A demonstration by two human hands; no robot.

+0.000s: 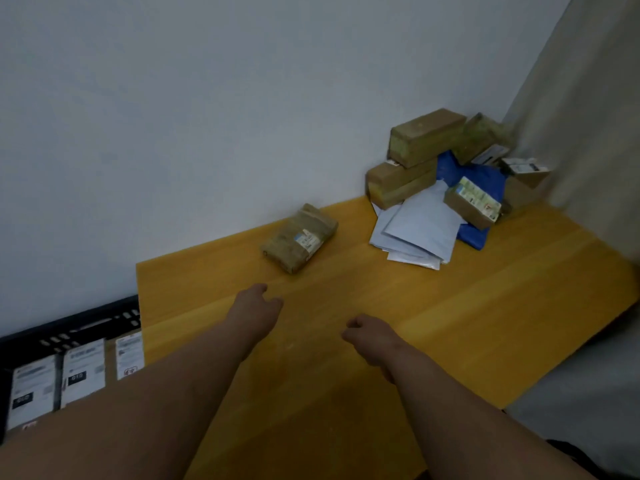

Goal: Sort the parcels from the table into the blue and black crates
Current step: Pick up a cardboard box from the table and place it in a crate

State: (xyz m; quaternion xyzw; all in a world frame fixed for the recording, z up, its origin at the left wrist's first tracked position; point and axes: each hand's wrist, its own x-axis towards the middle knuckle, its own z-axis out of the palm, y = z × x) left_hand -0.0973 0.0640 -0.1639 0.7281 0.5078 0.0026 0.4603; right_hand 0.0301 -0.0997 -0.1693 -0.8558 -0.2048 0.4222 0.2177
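Note:
A brown taped parcel (300, 238) with a white label lies alone on the yellow table (450, 306), near the wall. My left hand (255, 310) hovers just short of it, fingers loosely curled and holding nothing. My right hand (369, 337) hangs over the table's middle, also loosely curled and holding nothing. At the far right corner sits a pile of parcels: brown boxes (426, 136), white mailers (419, 226) and a blue bag (474, 181). The black crate (69, 327) stands on the floor left of the table with several labelled parcels (83, 372) inside. No blue crate is in view.
A pale wall runs behind the table. A beige curtain (581, 98) hangs at the right, beside the pile. Grey floor (581, 393) shows beyond the table's right edge.

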